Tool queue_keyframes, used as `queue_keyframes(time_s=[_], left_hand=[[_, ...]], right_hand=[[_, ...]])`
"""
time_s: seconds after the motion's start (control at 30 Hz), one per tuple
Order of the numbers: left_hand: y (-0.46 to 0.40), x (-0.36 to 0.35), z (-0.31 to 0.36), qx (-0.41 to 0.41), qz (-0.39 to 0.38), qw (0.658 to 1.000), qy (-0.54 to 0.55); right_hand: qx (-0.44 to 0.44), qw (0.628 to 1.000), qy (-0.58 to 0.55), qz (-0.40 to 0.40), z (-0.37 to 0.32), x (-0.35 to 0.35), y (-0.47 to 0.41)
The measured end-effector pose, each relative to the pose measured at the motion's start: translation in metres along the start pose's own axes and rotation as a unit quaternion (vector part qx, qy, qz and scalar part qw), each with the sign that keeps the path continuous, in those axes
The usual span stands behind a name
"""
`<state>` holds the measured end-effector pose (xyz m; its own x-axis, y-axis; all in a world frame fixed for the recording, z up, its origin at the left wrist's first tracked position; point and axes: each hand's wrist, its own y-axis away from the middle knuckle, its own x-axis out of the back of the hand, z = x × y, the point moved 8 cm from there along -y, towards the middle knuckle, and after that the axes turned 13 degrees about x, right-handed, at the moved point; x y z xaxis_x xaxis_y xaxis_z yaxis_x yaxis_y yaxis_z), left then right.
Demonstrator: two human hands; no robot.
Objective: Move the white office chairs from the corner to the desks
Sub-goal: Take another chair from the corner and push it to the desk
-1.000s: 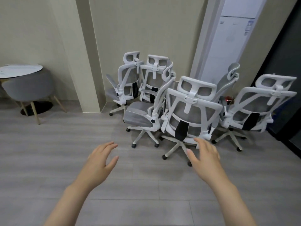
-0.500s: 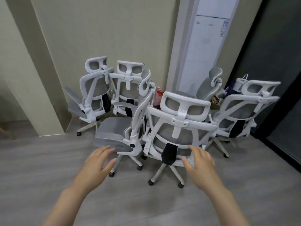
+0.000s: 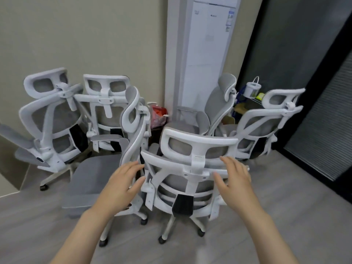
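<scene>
Six white office chairs with grey mesh backs and grey seats stand upright on castors, crowded in the corner. The nearest chair (image 3: 190,180) shows its back and headrest. A sideways chair (image 3: 106,168) stands just left of it. Two more (image 3: 51,122) (image 3: 106,103) stand far left, one (image 3: 215,111) behind, another (image 3: 266,122) far right.

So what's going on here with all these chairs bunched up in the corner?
A person is reaching with both bare hands for the nearest white office chair, seen from behind. The left hand and the right hand are spread open on either side of its backrest frame, with no grip closed on it yet. Five more white chairs with grey mesh stand crowded behind it, against the wall and a tall white air conditioner. None has left the corner yet.
</scene>
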<state>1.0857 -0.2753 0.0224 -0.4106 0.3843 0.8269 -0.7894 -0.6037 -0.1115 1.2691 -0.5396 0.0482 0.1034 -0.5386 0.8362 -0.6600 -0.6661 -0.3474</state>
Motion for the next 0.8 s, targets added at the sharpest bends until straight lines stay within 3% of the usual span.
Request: queue_keyframes(time_s=[0.2, 0.37, 0.47, 0.63, 0.8], left_hand=[[-0.113, -0.014, 0.039, -0.036, -0.004, 0.999, 0.026], [-0.179, -0.029, 0.076, -0.075, -0.006, 0.994, 0.084], [-0.205, -0.054, 0.106, -0.112, -0.028, 0.988, 0.106], [-0.216, -0.060, 0.119, -0.189, 0.104, 0.961, 0.175], [-0.222, -0.060, 0.121, -0.282, 0.095, 0.936, 0.188]], right_hand=[[0.003, 0.998, -0.015, 0.062, 0.044, 0.008, -0.095], [-0.010, 1.000, 0.017, 0.018, 0.077, -0.013, -0.146], [0.013, 0.995, 0.024, 0.092, 0.085, -0.012, -0.146], [-0.034, 0.990, 0.024, 0.132, 0.107, -0.017, -0.143], [-0.060, 0.982, 0.010, 0.180, 0.105, -0.013, -0.135]])
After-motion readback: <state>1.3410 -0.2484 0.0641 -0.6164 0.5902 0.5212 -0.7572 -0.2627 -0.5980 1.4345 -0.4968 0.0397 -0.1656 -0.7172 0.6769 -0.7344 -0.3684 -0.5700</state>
